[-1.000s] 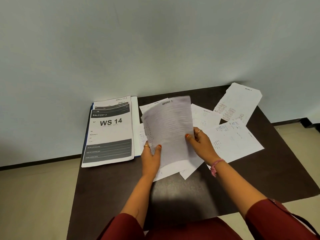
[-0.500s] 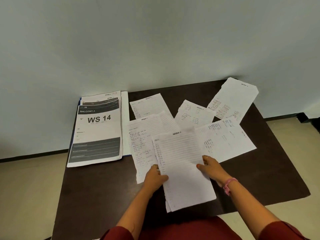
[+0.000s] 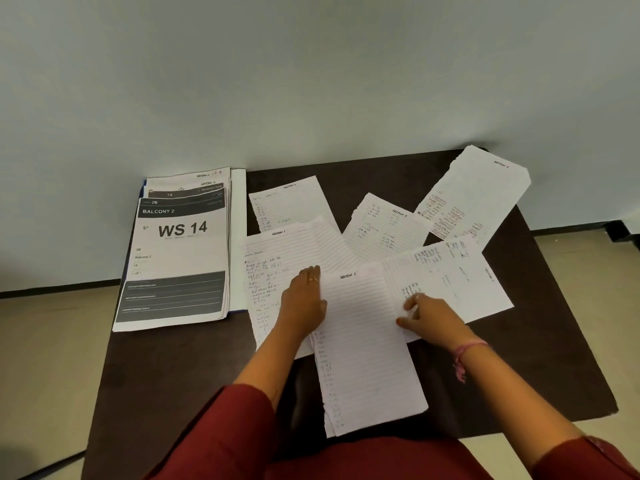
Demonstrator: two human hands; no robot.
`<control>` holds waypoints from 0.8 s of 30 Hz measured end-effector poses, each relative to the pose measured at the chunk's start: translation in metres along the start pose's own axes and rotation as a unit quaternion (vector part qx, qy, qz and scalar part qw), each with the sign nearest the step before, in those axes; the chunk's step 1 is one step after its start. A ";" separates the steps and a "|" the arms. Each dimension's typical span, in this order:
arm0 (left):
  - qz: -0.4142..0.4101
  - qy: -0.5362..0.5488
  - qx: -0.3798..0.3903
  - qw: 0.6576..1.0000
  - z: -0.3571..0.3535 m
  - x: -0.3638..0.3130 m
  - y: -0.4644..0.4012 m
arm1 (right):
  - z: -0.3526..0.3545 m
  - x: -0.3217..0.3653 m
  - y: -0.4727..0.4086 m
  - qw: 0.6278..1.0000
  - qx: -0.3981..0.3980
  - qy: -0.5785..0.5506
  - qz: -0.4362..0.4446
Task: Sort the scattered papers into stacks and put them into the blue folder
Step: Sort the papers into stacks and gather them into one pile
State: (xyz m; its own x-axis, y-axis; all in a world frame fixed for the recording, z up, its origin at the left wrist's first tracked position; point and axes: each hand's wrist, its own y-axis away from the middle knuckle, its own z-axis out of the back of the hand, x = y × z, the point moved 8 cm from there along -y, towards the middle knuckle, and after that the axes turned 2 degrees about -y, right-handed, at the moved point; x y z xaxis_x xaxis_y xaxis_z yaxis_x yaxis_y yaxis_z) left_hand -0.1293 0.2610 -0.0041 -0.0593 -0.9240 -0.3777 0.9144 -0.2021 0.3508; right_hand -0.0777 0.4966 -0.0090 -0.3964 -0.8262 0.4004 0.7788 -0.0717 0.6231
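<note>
Far left on dark desk (image 3: 173,375): printed stack topped by "WS 14" sheet (image 3: 180,251), lying on blue folder (image 3: 142,188), only a blue edge showing. Left hand (image 3: 304,306) reaches forward, palm down, fingers fairly straight, resting flat on a handwritten lined sheet (image 3: 273,258), gripping nothing; ring on one finger. Centre: "Section 1" lined sheet (image 3: 367,348), nearest the person, overlapping its neighbours. Right hand (image 3: 429,317) at that sheet's right edge, fingers curled, fingertips on paper; actual pinch can't be told. Pink wristband (image 3: 465,351). More loose lined papers (image 3: 474,199) fan right and back.
</note>
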 end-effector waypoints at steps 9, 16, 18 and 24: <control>-0.014 -0.068 0.003 0.998 -0.007 -0.002 -0.015 | 0.019 0.072 -0.064 0.983 -0.012 0.074 0.169; -0.018 -0.001 -0.021 1.000 -0.014 0.004 -0.008 | 0.015 0.073 -0.063 0.977 -0.014 0.108 0.185; -0.021 0.021 -0.017 0.999 -0.014 0.004 -0.006 | 0.016 0.073 -0.056 0.971 -0.042 0.103 0.211; -0.065 0.024 -0.011 0.998 -0.018 0.000 0.001 | 0.022 0.066 -0.029 0.948 -0.120 0.086 0.282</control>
State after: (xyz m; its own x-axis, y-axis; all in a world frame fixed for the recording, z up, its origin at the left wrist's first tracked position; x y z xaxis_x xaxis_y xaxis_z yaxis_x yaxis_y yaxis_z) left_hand -0.1215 0.2669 -0.0191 -0.1594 -0.8739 -0.4592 0.9088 -0.3115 0.2776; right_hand -0.1369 0.4563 0.0145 0.1846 -0.8488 0.4954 0.9394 0.3005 0.1648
